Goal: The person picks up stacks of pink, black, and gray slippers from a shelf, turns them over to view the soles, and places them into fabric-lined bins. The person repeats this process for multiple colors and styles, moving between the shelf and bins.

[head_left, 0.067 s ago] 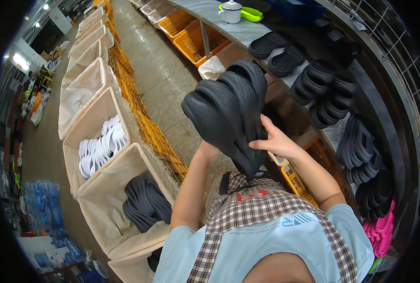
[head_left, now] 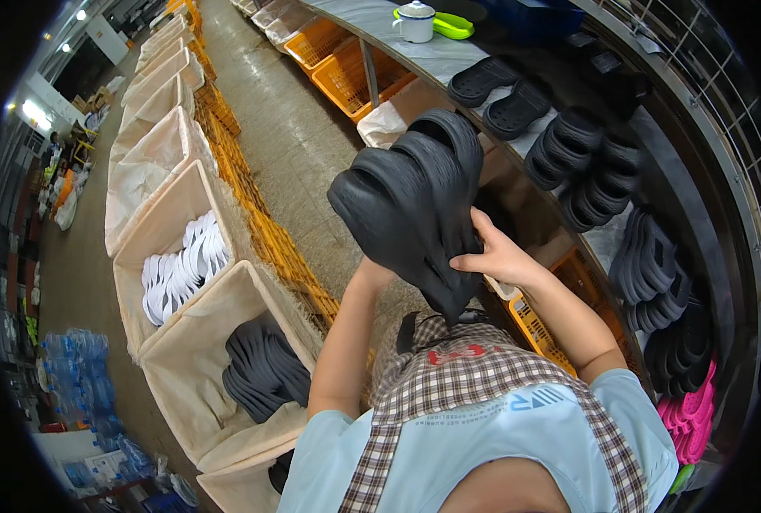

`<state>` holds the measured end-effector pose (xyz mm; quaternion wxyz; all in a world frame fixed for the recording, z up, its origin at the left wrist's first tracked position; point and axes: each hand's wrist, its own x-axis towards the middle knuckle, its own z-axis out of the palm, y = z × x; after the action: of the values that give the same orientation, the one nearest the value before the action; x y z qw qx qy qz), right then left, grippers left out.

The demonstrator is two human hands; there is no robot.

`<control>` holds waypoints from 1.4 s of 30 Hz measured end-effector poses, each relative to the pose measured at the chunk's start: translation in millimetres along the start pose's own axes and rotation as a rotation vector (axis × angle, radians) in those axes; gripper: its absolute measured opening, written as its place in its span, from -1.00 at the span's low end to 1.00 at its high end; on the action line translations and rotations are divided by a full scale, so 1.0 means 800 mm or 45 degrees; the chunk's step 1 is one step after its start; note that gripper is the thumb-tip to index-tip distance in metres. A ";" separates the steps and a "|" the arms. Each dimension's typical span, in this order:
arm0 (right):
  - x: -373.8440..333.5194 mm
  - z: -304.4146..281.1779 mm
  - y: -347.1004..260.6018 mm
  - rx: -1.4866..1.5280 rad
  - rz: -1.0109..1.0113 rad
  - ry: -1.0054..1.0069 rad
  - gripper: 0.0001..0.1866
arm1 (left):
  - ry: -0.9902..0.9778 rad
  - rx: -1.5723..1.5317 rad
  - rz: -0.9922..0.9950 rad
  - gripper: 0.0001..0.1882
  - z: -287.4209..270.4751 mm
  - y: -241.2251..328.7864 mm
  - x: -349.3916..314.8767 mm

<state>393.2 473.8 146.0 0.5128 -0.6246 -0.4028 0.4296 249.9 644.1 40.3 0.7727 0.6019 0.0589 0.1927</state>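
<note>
A stack of black foam clogs, nested one in another, is held up in front of my chest, narrowing toward my apron. My right hand grips its right side, thumb on the near face and fingers wrapped behind. Under the left side of the stack is my left hand; the clogs hide its fingers, but it seems to hold them from below. On the bench to the right stand a pair of black clogs, more stacked black clogs, dark grey clogs and bright pink clogs.
At left runs a row of cloth-lined bins; one holds white shoe parts, a nearer one dark grey ones. Orange crates sit under the bench, which carries a white lidded mug and a lime-green item.
</note>
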 end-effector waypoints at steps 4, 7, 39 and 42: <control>-0.001 -0.005 0.010 -0.177 -0.121 0.043 -0.15 | 0.103 -0.147 -0.094 -0.41 0.005 0.006 -0.005; 0.008 -0.010 0.023 -0.435 -0.456 0.161 -0.18 | 0.150 -0.269 0.040 -0.39 0.028 0.020 -0.002; -0.035 -0.020 0.010 0.565 0.009 0.040 -0.22 | 0.185 -1.361 -0.297 -0.48 0.045 0.025 -0.041; -0.039 -0.012 0.022 0.623 0.019 0.044 -0.22 | 0.215 -1.255 -0.362 -0.48 0.051 0.028 -0.038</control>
<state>394.1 438.6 133.3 0.6524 -0.4921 -0.2734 0.5074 229.9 600.3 67.9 0.9755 0.1351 0.1045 0.1387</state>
